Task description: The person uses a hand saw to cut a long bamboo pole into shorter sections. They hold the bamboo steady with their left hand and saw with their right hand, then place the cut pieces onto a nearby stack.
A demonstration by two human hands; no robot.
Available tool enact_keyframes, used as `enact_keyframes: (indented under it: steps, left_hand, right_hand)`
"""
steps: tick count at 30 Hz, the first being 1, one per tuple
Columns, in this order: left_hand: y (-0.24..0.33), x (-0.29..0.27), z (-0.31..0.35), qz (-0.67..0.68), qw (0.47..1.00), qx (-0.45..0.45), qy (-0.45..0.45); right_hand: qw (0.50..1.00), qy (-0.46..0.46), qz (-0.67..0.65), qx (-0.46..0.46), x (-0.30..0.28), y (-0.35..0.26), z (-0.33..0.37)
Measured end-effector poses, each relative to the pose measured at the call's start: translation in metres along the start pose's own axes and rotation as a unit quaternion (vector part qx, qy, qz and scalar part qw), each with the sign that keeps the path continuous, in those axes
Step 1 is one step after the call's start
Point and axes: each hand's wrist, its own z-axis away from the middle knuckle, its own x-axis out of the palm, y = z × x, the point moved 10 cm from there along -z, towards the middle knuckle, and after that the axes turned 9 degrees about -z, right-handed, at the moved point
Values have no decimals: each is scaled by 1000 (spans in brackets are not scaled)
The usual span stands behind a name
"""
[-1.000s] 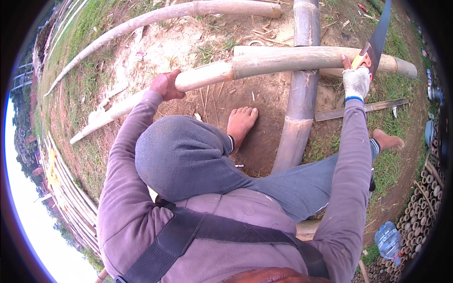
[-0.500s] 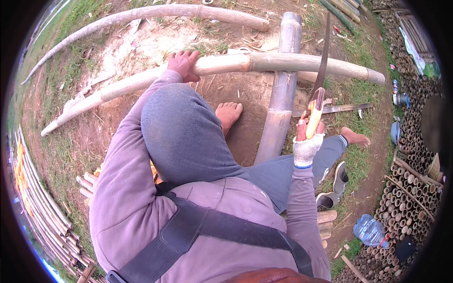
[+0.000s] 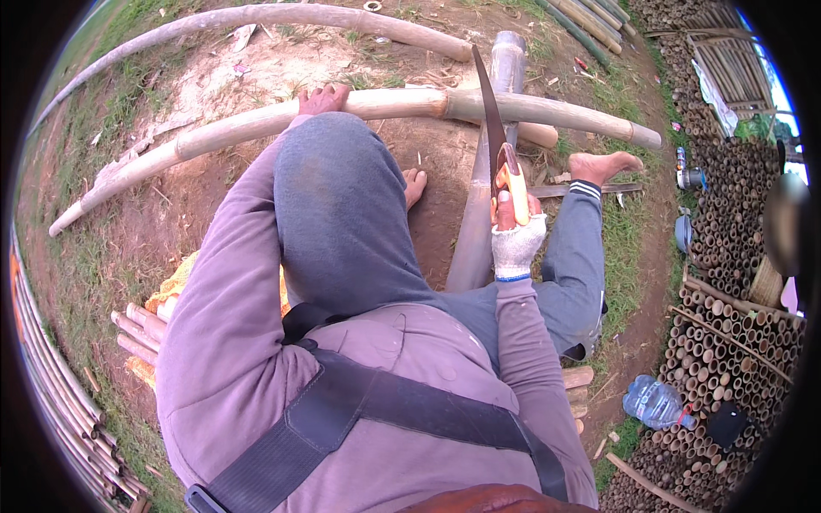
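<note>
A long bamboo pole (image 3: 393,103) lies crosswise in front of me, resting across a thicker bamboo piece (image 3: 472,227). Wrapped over the pole's top, left of its middle joint, is my bare left hand (image 3: 325,100); my raised knee hides part of that forearm. My right hand (image 3: 518,239), in a white knitted glove with bare fingertips, grips the yellow handle of a handsaw (image 3: 515,192). The saw's dark blade (image 3: 490,107) points away from me and crosses the pole in view, just right of the joint. Whether it touches the pole I cannot tell.
Another curved pole (image 3: 248,14) lies beyond. A flat strip (image 3: 590,190) is on the ground by my right foot (image 3: 605,166). Stacked cut bamboo (image 3: 727,342), a plastic bottle (image 3: 654,403) and a blue bowl (image 3: 682,232) are at right; long poles (image 3: 64,385) lie at left.
My right hand has brought the saw leftward, so its blade now crosses the pole nearer the joint. My right foot has drawn up and inward. My left hand stays on the pole.
</note>
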Motion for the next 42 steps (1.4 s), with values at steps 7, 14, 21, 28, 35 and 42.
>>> enact_keyframes:
  steps: [7,14,21,28,35,42]
  left_hand:
    - [-9,-3,-2,4,999,-17,48]
    - [10,-2,-9,-23,999,14,48]
    - [18,-8,-8,-42,999,9,16]
    - [10,2,-12,-54,998,17,-8]
    - [14,2,-20,-46,998,36,0]
    - [6,6,-15,-47,998,24,-19]
  right_hand:
    - [999,12,-21,40,14,14,-17]
    - [992,32,-94,82,9,31,-19]
    - [995,31,-56,78,-1,48,-15]
    - [989,33,-111,94,-3,62,-6]
    - [1000,-3,-2,2,4,33,-19]
    - [1000,-6,-24,18,3,5,-1]
